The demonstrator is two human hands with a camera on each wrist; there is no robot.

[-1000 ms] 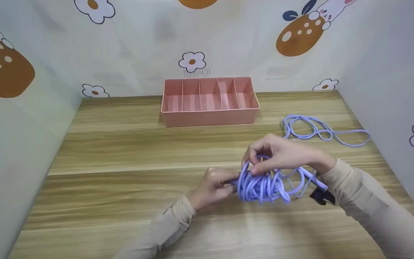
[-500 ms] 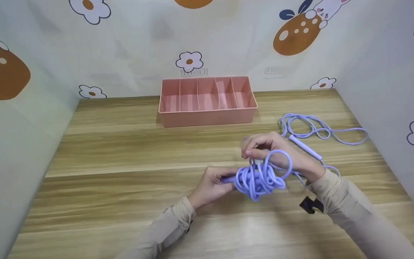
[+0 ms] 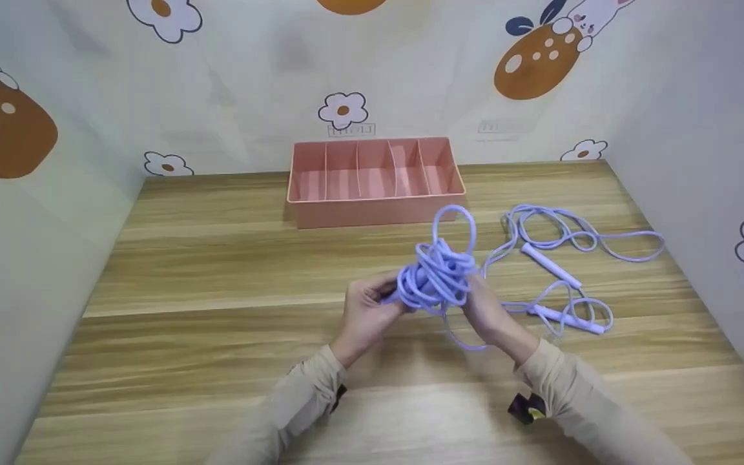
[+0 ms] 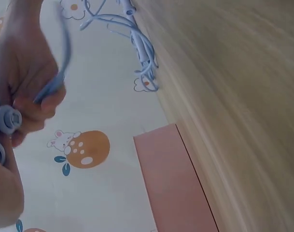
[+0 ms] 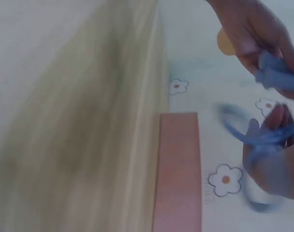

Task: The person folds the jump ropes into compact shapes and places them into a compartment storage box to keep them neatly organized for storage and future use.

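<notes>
A light purple jump rope, its cord wound into a bundle [image 3: 440, 274], is held up between my hands. My left hand [image 3: 367, 318] grips its handles [image 4: 9, 120], whose ends poke out in the left wrist view. My right hand [image 3: 489, 315] is on the bundle's right side, its fingers mostly hidden behind the cord in the head view. The left wrist view shows those fingers curled round a strand of cord [image 4: 52, 87]. One loop [image 3: 454, 210] stands up above the bundle.
More light purple cord [image 3: 556, 226] lies loosely coiled on the right of the wooden table [image 3: 204, 271], near two handles, an upper one [image 3: 549, 266] and a lower one [image 3: 569, 320]. A pink divided box [image 3: 375, 213] stands against the back wall.
Both hands have lifted the bundle away from me and slightly left. My right hand has gone from above the bundle to its right side. The handles on the table are now uncovered.
</notes>
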